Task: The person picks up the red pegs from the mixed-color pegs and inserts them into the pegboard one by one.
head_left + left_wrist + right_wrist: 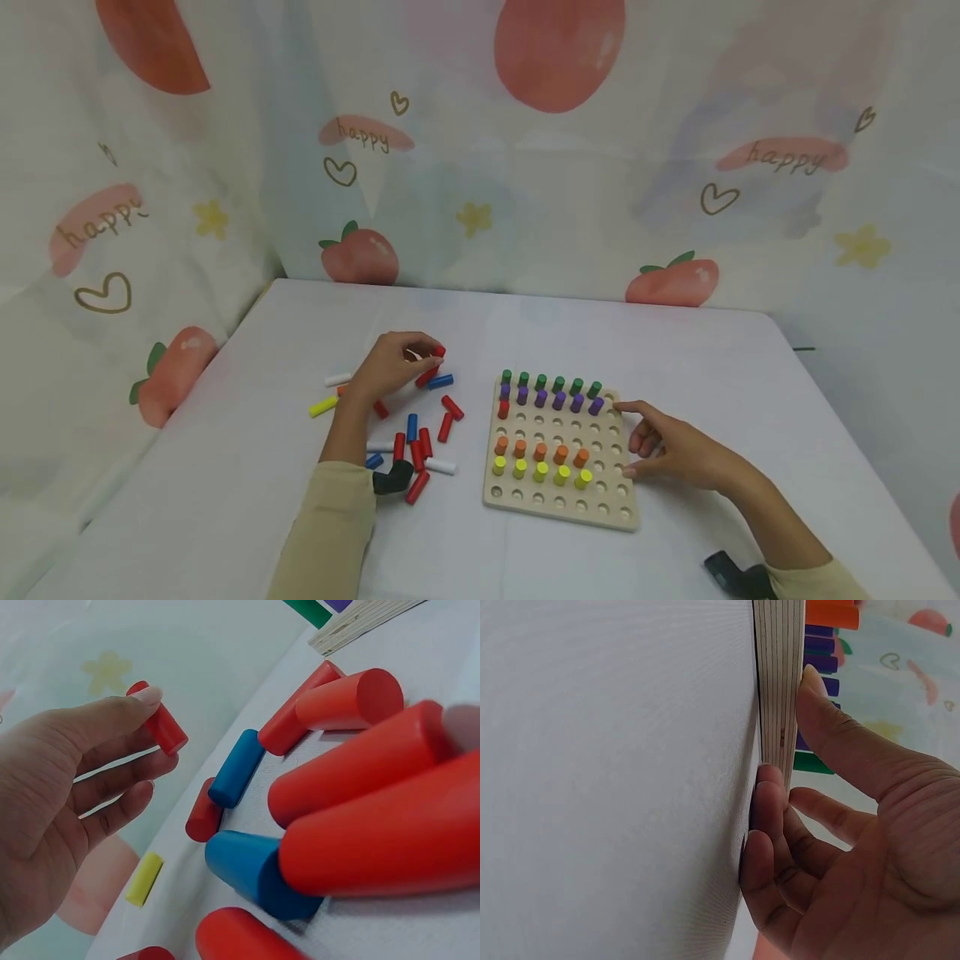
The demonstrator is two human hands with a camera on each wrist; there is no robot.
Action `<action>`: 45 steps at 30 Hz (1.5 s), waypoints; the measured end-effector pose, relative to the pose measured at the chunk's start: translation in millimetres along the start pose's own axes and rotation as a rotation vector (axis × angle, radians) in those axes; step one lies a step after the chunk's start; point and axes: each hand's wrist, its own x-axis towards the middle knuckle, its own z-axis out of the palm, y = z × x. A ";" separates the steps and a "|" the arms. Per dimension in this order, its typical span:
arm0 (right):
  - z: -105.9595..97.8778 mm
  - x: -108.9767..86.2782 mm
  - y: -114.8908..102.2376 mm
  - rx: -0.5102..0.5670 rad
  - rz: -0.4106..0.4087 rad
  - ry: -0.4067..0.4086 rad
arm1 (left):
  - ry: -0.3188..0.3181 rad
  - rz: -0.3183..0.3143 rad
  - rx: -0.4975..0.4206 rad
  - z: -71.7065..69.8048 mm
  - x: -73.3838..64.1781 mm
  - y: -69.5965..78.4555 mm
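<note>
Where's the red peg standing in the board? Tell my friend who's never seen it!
On the white table, find the square, beige wooden board with holes. Look at its left edge, just nearer than the row of purple cylindrical pegs. There stands the red cylindrical peg, the only red one in the board.

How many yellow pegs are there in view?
6: five yellow pegs stand in the pegboard; one loose yellow peg lies left of the left hand. More may be hidden.

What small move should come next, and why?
The left hand pinches a small red cylindrical peg; probably it should carry it to the empty hole beside the lone upright red peg on the pale wooden board, where each started row shows a single colour.
</note>
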 end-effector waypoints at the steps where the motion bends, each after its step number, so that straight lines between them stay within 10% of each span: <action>1: 0.6 0.2 0.2 0.001 0.003 0.000 | 0.000 0.004 0.001 0.8 -0.1 -0.2; 45: 0.4 0.8 -1.9 -0.014 0.011 0.004 | -0.139 0.108 -0.123 41.4 10.7 36.0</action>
